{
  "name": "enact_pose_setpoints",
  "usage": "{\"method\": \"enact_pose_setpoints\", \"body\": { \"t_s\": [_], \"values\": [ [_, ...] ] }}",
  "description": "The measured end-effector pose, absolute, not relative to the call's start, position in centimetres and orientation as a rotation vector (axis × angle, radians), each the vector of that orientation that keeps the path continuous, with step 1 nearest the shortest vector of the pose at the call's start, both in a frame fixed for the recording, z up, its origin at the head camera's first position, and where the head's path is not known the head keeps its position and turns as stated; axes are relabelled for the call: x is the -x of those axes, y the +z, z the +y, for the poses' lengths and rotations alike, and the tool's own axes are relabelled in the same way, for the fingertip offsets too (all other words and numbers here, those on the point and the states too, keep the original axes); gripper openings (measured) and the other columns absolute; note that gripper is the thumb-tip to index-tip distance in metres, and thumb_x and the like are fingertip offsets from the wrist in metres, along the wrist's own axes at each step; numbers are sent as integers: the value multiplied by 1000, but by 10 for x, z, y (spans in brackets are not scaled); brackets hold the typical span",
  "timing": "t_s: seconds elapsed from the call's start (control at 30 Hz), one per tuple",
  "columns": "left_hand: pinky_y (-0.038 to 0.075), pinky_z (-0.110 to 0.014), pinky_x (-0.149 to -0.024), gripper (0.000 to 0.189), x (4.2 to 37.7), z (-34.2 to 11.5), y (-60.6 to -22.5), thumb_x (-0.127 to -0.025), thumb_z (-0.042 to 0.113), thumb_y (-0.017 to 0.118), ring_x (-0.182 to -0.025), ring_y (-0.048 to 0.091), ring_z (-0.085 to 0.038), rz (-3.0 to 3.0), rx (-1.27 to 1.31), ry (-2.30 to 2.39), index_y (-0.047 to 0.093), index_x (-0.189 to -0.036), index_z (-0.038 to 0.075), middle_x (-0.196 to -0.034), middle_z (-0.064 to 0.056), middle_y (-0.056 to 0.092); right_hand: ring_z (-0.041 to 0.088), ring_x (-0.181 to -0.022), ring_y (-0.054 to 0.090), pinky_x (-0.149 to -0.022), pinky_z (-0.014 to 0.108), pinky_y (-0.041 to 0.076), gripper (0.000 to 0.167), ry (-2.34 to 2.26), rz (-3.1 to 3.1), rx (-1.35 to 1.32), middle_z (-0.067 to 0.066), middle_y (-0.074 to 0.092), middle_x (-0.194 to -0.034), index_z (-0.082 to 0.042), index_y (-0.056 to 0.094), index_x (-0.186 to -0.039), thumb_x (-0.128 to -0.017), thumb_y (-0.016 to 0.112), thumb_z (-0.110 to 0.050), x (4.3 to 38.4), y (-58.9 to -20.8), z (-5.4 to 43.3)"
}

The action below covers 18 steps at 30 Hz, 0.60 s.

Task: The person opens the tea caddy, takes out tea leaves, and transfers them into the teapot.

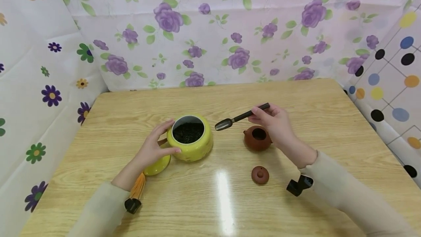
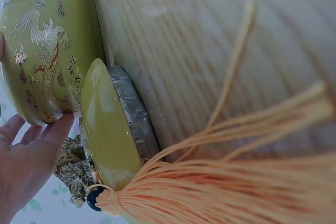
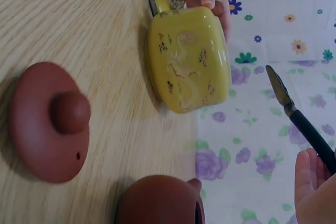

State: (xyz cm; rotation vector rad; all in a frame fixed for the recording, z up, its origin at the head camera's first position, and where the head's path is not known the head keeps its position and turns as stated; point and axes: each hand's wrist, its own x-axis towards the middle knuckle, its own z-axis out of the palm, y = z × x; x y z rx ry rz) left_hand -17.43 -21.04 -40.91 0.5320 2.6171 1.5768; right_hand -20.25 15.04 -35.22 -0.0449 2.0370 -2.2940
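Observation:
My left hand [image 1: 156, 145] grips the yellow tea jar [image 1: 196, 151] at its left side, thumb in front and fingers at the far rim. Dark tea leaves [image 1: 188, 133] show inside its round mouth; a dragon is painted on its side. My right hand [image 1: 274, 121] pinches the dark handle of a tea scoop [image 1: 224, 124] between thumb and fingers. The scoop's metal bowl points left, just right of the jar and above the table. Below and beside the right hand stands a small red-brown clay teapot [image 1: 256, 142], uncovered, partly hidden by the hand.
The teapot's lid [image 1: 260, 175] lies knob up on the wooden table [image 1: 197, 200], nearer me than the pot. Beside my left hand is the jar's yellow lid [image 1: 158, 166], with a metallic figure knob [image 2: 73, 171] and an orange tassel [image 2: 199, 187]. Patterned cloths hang behind and at both sides.

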Motion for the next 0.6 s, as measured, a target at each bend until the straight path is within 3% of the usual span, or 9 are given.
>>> {"method": "enact_pose_setpoints", "body": {
  "t_s": [0.4, 0.6],
  "values": [
    [43, -54, -103, 88, 175, -210, -407, -73, 12, 82, -137, 32, -32, 2618, -500, 1572, 34, -147, 8, -153, -12, 29, 7, -72, 69, -78, 25, 59, 7, -2330, 2036, 94, -6, 68, -79, -5, 62, -94, -91, 65, -11, 213, -355, 115],
    [43, -54, -103, 89, 175, -210, -408, -74, 12, 82, -137, 32, -34, 2618, -497, 1562, 33, -148, 8, -153, -13, 29, 7, -70, 67, -76, 25, 59, 18, -2313, 2089, 122, -5, 68, -77, 6, 63, -100, -89, 66, -8, 219, -358, 97]
  ]
}}
